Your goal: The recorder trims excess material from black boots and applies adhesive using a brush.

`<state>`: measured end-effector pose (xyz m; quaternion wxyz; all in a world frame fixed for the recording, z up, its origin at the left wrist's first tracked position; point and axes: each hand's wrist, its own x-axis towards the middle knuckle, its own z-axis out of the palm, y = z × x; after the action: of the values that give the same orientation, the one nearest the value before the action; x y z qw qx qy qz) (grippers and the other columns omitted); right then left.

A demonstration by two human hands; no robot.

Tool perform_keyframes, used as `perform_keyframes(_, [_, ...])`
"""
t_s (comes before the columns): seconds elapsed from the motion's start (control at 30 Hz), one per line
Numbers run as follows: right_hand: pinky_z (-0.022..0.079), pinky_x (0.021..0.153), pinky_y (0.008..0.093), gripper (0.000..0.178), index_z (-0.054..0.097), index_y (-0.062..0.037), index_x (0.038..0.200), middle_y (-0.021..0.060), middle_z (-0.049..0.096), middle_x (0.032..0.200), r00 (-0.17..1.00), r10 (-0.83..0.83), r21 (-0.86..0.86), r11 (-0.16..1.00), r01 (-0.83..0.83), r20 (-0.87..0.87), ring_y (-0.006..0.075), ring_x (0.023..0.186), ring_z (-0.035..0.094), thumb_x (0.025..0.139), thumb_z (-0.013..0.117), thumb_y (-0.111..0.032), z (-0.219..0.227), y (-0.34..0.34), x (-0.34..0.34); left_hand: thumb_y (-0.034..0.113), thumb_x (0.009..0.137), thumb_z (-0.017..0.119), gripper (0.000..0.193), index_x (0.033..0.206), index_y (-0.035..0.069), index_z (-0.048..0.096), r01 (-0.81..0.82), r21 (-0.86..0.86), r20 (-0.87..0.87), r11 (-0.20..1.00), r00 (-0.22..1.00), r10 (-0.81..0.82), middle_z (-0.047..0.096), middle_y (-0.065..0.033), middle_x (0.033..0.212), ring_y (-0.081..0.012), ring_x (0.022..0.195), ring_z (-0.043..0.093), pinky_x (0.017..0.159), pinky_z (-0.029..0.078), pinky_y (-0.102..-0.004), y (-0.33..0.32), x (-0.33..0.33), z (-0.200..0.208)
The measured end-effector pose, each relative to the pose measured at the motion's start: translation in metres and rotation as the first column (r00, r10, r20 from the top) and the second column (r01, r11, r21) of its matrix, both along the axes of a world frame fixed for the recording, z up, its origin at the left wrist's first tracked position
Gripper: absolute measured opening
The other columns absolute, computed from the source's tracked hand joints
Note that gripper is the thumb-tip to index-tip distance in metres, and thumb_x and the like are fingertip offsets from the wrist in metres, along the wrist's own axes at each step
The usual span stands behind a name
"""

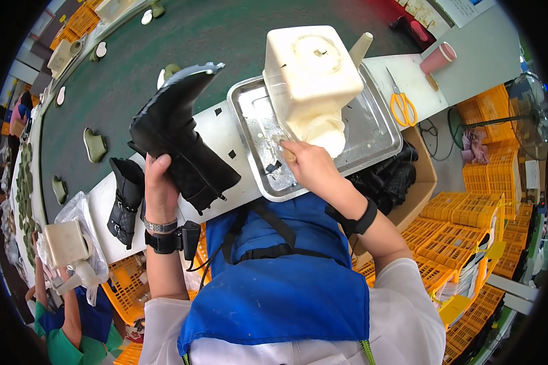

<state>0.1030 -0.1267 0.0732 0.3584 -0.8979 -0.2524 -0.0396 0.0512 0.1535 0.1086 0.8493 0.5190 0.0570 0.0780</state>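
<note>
My left hand (159,190) is wrapped round a tall black boot (186,149), held tilted with its foot end up and a pale edge along the sole side. My right hand (313,165) is closed on a short tan-handled tool (288,154), probably a brush; its tip is hard to make out. That hand is over a metal tray (259,109) spotted with white residue. In the tray stands a cream plastic container (313,67) with a white mouth (326,135) beside my right hand. Another black boot (126,198), with buckles, lies left of my left hand.
Orange-handled scissors (402,104) and a pink cup (438,59) are right of the tray. A cardboard box (425,182) of black boots stands below it. Green shoes (94,145) lie on the green belt (225,36). A co-worker (76,325) is at lower left; orange crates (450,231) at right.
</note>
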Motion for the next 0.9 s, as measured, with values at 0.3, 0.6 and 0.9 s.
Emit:
perform_keyframes(0.3, [0.047,0.053,0.0263,0.021,0.062,0.0027,0.095,0.0096,0.063,0.069,0.813,-0.004,0.221,0.962,0.163,-0.583,0.0143,0.058,0.06,0.086,0.055,-0.015,0.054,-0.052,-0.001,0.046,0.083,0.058,0.058,0.121,0.002,0.049,0.312,-0.112,-0.029,0.944,0.948,-0.317,0.057,-0.0102,0.116,-0.0189,0.103,0.056,0.088,0.047,-0.0341,0.027,0.001,-0.041])
perform_keyframes(0.6, [0.038,0.046,0.0168,0.019,0.062,0.0004,0.092,0.0018,0.057,0.065,0.929,0.17,0.665,0.74,0.1,-0.329,0.0048,0.053,0.049,0.089,0.054,-0.017,0.124,-0.023,0.032,0.02,0.091,0.049,0.042,0.131,0.007,0.041,0.618,-0.123,0.104,0.776,0.786,-0.61,0.046,-0.009,0.131,-0.0204,0.116,0.047,0.101,0.036,-0.0354,0.002,0.001,-0.066])
perform_keyframes(0.9, [0.041,0.046,0.0247,0.015,0.064,0.0002,0.08,0.0055,0.061,0.061,0.907,0.419,0.486,0.786,-0.381,0.033,0.0093,0.049,0.053,0.08,0.063,-0.015,0.114,0.036,0.03,0.014,0.084,0.059,0.046,0.126,0.004,0.046,0.652,-0.199,0.031,0.731,0.75,-0.66,0.051,-0.008,0.124,-0.0174,0.109,0.05,0.096,0.039,-0.0322,-0.013,-0.003,-0.06])
